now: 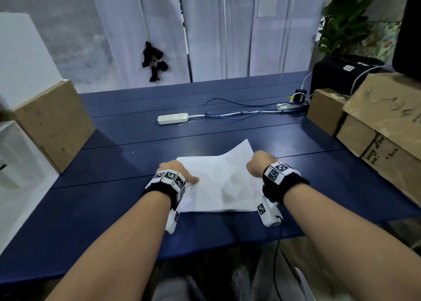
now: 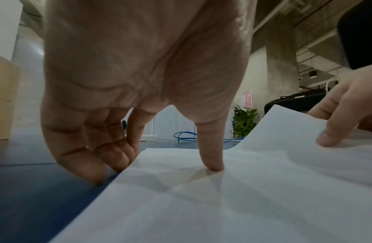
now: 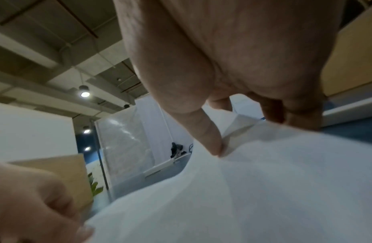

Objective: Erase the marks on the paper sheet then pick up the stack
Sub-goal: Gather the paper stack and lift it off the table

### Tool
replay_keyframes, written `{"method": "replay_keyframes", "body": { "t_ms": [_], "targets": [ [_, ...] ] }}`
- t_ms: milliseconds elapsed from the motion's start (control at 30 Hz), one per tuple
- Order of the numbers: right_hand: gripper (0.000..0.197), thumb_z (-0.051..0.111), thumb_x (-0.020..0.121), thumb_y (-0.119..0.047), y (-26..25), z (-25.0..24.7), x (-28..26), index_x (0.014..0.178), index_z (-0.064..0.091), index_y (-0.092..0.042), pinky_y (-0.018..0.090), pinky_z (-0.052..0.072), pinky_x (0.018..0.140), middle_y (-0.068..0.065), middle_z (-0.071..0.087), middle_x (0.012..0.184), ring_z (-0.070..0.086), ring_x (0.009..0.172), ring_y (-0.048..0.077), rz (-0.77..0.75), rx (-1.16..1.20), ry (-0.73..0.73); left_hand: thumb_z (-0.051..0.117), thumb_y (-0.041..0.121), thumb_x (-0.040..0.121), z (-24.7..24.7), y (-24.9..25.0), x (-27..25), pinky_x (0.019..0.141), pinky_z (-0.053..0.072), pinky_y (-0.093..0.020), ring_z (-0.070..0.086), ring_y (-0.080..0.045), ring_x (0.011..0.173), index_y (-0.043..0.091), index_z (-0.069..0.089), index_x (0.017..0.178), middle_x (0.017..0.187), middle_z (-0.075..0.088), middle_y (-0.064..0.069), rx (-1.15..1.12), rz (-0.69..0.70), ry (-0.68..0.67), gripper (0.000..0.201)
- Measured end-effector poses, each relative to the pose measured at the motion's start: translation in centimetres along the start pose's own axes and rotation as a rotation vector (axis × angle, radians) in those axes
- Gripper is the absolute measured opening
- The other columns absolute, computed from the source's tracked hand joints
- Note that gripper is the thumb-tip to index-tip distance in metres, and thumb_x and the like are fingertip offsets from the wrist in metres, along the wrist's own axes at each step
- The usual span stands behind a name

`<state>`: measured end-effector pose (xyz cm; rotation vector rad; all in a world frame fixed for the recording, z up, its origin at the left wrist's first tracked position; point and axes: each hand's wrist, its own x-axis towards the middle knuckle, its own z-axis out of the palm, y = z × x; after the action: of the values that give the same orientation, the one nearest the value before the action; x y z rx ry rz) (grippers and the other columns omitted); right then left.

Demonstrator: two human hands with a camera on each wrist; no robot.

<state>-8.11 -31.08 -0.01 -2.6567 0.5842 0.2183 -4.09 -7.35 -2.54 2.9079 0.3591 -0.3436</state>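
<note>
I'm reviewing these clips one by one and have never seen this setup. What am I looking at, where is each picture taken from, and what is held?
No machine here: a person works with bare hands, wearing bands with printed markers. The big picture comes from a head camera; the other two from cameras on each wrist, looking along the fingers. On the blue table lies a stack of white paper. The left hand grips its left edge, thumb on top. The right hand pinches the right edge, lifting it. Behind lie a power strip, cables and cardboard boxes. No eraser is visible.
</note>
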Motion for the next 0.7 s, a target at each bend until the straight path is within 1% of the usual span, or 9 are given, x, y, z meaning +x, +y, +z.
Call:
{"method": "replay_keyframes", "body": {
  "t_ms": [100,167,233,333,400,467,533,600,700],
  "targets": [
    [0.038,0.047,0.097,-0.014,-0.8,-0.5,0.6,0.13,0.056,0.001,0.036,0.047,0.099,0.018,0.059,0.136,0.057,0.124,0.036,-0.014,0.101,-0.056,0.079,0.068,0.067,-0.4,0.2,0.1,0.087,0.051,-0.034,0.058,-0.03,0.116,0.01,0.059,0.118,0.124,0.063,-0.012,0.016,0.018,-0.026,0.08],
    [0.042,0.058,0.092,-0.01,-0.4,-0.5,1.6,0.132,0.056,0.003,0.035,0.047,0.098,0.019,0.058,0.137,0.055,0.127,0.035,0.009,0.284,-0.12,0.079,0.067,0.068,-0.2,0.1,0.2,0.086,0.052,-0.035,0.058,-0.029,0.115,0.009,0.059,0.118,0.122,0.064,-0.012,0.017,0.017,-0.011,0.078],
    [0.048,0.071,0.082,-0.009,0.6,-0.1,2.5,0.128,0.06,0.001,0.036,0.051,0.095,0.018,0.062,0.131,0.058,0.125,0.035,0.049,0.487,-0.177,0.078,0.066,0.069,-0.1,0.0,0.0,0.087,0.052,-0.036,0.058,-0.029,0.113,0.009,0.059,0.118,0.123,0.062,-0.013,-0.003,0.008,-0.008,0.078],
    [0.057,0.081,0.066,-0.009,2.4,0.6,3.7,0.119,0.064,0.002,0.05,0.054,0.098,0.02,0.069,0.118,0.067,0.11,0.038,0.074,0.655,-0.254,0.078,0.068,0.069,0.1,-0.7,-0.8,0.088,0.052,-0.037,0.059,-0.03,0.112,0.01,0.057,0.121,0.129,0.054,-0.014,-0.037,0.001,0.019,0.081],
    [0.05,0.085,0.064,-0.014,4.0,1.6,4.7,0.108,0.067,0.003,0.049,0.056,0.094,0.014,0.074,0.102,0.071,0.097,0.033,0.069,0.669,-0.204,0.075,0.071,0.069,0.3,-1.3,-1.6,0.089,0.052,-0.038,0.06,-0.03,0.11,0.011,0.056,0.122,0.131,0.05,-0.014,-0.048,0.015,0.031,0.082],
    [0.047,0.087,0.065,-0.027,5.4,2.1,4.8,0.099,0.071,0.0,0.047,0.059,0.089,0.01,0.077,0.096,0.074,0.091,0.03,0.048,0.608,-0.175,0.071,0.072,0.072,0.5,-1.8,-2.5,0.089,0.051,-0.037,0.06,-0.031,0.111,0.01,0.057,0.121,0.131,0.051,-0.015,-0.099,0.033,0.021,0.081],
    [0.037,0.084,0.074,-0.013,6.6,2.2,3.7,0.105,0.069,0.002,0.053,0.059,0.087,0.015,0.075,0.107,0.073,0.094,0.032,0.025,0.725,-0.232,0.067,0.072,0.077,0.2,-2.6,-3.7,0.084,0.051,-0.035,0.062,-0.03,0.108,0.008,0.06,0.115,0.123,0.061,-0.014,-0.194,0.042,-0.014,0.075],
    [0.039,0.073,0.081,0.007,7.1,1.3,0.2,0.119,0.061,0.005,0.054,0.061,0.077,0.021,0.071,0.115,0.072,0.094,0.034,0.035,0.905,-0.29,0.065,0.068,0.082,-0.4,-3.7,-5.5,0.076,0.047,-0.032,0.064,-0.028,0.1,0.008,0.059,0.105,0.109,0.067,-0.008,-0.359,0.046,-0.063,0.065],
    [0.032,0.057,0.09,0.015,8.7,-0.3,-4.6,0.119,0.061,0.003,0.04,0.063,0.06,0.021,0.071,0.111,0.071,0.083,0.031,0.03,1.048,-0.397,0.068,0.057,0.086,-0.7,-5.1,-8.7,0.081,0.052,-0.032,0.069,-0.024,0.093,0.004,0.068,0.102,0.099,0.073,-0.003,-0.595,0.099,-0.14,0.055]
  ]
}}
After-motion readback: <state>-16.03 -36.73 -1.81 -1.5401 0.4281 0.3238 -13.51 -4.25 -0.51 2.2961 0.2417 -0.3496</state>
